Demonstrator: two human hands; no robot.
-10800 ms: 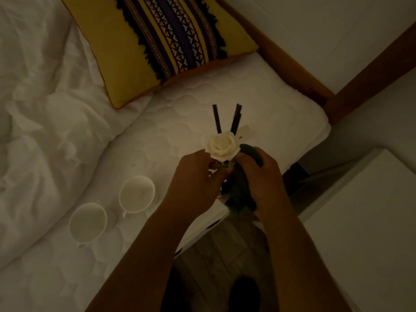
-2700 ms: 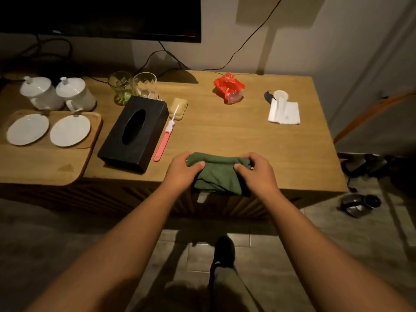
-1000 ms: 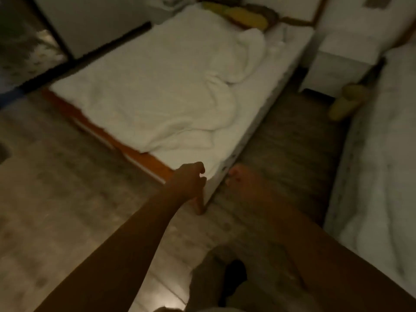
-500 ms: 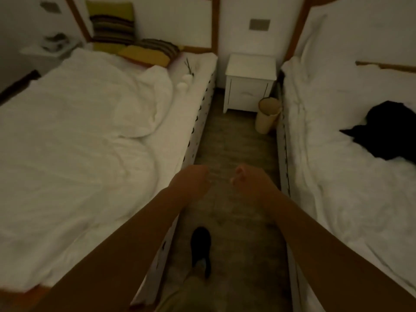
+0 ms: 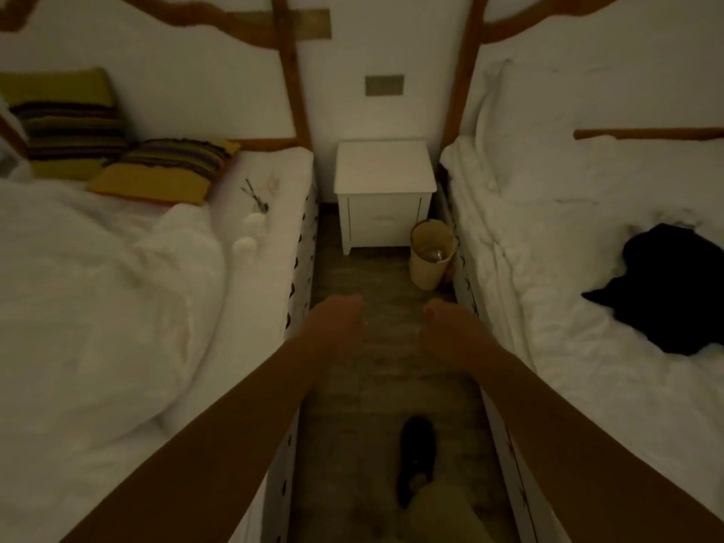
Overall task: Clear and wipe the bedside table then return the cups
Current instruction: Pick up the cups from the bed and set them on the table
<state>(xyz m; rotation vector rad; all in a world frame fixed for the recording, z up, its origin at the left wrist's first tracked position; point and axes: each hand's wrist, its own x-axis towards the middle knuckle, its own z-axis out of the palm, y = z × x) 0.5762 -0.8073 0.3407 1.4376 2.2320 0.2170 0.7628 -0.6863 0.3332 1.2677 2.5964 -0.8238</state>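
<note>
Both hands are held out over the floor [image 5: 376, 276] between two beds. The left hand [image 5: 337, 319] is loosely curled, and nothing is gripped. The right hand [image 5: 446, 327] is curled just as loosely, and nothing is held there either. The table [image 5: 384, 166] is seen well ahead of both hands, against the wall. On the left bed [image 5: 98, 307], close to its edge, the near cup [image 5: 243, 244] and far cup [image 5: 252, 220] are found, ahead and left of the left hand, well apart from it. A bin [image 5: 429, 264] is stood by the table's right corner
</note>
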